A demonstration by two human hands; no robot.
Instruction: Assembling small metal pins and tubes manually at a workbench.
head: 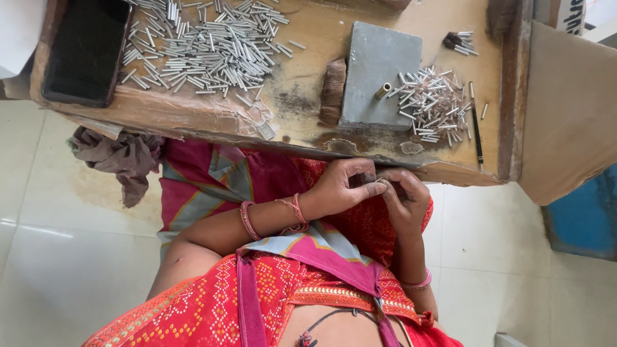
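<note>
Just below the near edge of a low wooden work table [308, 96], my left hand [344, 186] and my right hand [405, 196] meet, fingertips pinched together on a small tuft of brown fibre with a short metal tube [380, 182]. Which hand holds which part I cannot tell, since the fingers hide most of it. On the table lies a big heap of short silver tubes [205, 45] at the left. A smaller heap of tubes with fibre in them [434, 103] lies right of a grey stone block [376, 74], on which rests a brass tube [383, 90].
A black tray [87, 48] sits at the table's left end. A bundle of brown fibre [332, 90] lies beside the block, a thin black rod [477, 132] near the right edge. A grey cloth [122, 157] hangs below the table. A blue object [588, 218] is on the floor.
</note>
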